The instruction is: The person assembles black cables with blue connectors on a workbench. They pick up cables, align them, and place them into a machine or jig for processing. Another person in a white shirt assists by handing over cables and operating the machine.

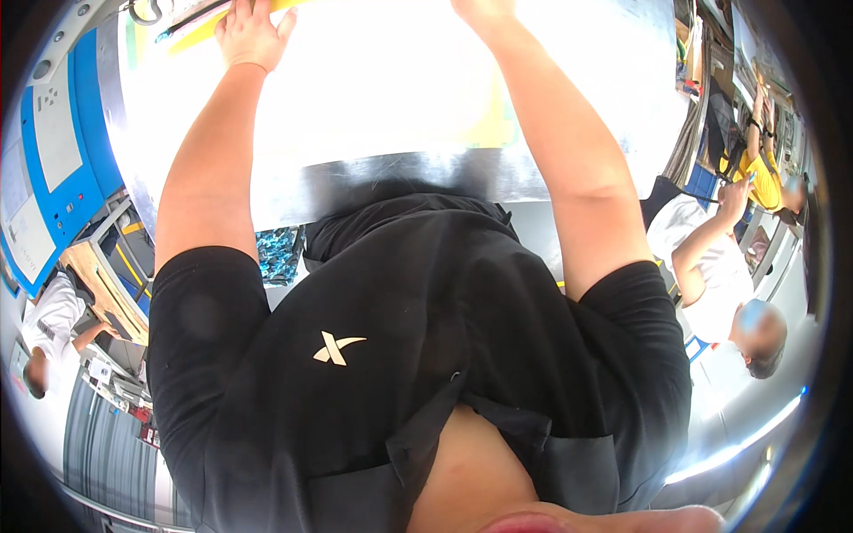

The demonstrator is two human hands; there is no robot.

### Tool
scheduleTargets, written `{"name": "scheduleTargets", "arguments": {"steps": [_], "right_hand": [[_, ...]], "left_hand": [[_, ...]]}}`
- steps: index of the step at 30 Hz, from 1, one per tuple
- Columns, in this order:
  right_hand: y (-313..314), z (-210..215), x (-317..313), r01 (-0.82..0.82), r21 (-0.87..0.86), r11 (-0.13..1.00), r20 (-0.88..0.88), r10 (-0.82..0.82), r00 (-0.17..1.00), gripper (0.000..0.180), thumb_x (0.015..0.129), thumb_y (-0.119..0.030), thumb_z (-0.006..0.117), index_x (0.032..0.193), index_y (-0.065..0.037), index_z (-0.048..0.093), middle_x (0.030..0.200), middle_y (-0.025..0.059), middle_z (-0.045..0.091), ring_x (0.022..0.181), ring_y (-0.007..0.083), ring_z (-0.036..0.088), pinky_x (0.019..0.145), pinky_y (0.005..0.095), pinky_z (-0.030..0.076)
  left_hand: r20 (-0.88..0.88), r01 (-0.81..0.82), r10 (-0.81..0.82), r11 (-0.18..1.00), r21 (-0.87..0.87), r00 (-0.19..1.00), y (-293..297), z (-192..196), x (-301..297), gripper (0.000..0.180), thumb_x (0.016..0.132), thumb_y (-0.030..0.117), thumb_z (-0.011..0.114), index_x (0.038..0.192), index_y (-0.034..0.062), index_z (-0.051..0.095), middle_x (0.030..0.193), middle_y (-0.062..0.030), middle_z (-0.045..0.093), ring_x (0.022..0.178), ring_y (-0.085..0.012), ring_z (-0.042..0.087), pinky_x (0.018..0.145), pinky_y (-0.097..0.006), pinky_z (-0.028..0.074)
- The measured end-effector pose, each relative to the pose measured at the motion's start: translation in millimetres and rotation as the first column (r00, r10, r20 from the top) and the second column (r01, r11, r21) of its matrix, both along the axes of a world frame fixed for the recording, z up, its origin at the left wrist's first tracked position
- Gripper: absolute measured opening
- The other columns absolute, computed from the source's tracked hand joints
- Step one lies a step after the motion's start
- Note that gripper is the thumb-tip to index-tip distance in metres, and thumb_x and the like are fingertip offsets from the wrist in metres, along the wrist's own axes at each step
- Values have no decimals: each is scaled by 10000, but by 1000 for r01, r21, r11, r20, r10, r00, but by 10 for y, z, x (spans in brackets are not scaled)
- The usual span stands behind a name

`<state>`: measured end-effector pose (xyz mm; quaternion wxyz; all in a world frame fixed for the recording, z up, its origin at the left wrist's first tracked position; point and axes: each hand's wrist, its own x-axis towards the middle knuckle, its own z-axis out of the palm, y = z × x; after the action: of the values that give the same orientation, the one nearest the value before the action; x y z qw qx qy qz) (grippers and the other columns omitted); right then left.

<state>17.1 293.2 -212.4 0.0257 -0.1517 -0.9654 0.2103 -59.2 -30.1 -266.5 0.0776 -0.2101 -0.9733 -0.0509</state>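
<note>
My left hand (252, 35) lies at the upper left on a brightly lit, overexposed table (355, 98), thumb apart and fingers stretched toward the top edge of the picture. Beside it runs a yellow strip (197, 35), with a thin dark rod-like thing (191, 21) along it; its kind is unclear. The hand touches or nearly touches the strip. At the top edge, my right hand (484, 9) shows only in part, its fingers cut off by the frame. A pale yellow and green patch (493, 115) shows faintly on the table near my right forearm.
The table's shiny metal edge (400, 173) runs close before my body. A blue and white machine (62, 160) stands at the left. Several people are around, including one in white (711, 258) and one in yellow (760, 169) at the right. Blue patterned fabric (280, 256) hangs below the table edge.
</note>
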Motion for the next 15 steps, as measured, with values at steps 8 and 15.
{"name": "scheduleTargets", "arguments": {"steps": [8, 15], "right_hand": [[30, -204, -58, 29, -36, 999, -53, -31, 998, 280, 962, -114, 572, 1225, -19, 586, 1100, 263, 626, 1011, 455, 651, 871, 530, 546], [168, -459, -158, 13, -17, 1000, -56, -14, 998, 260, 968, -115, 563, 1196, 8, 587, 1102, 274, 625, 1008, 459, 645, 873, 533, 541]], "left_hand": [[41, -24, 25, 1000, -17, 999, 26, 72, 33, 723, 932, 469, 616, 1534, 114, 431, 1543, -208, 432, 1442, -362, 386, 1180, -534, 269], [27, 3, -3, 1000, 7, 1000, 31, 62, 19, 723, 927, 467, 617, 1530, 111, 435, 1533, -205, 438, 1425, -361, 400, 1167, -536, 278]]}}
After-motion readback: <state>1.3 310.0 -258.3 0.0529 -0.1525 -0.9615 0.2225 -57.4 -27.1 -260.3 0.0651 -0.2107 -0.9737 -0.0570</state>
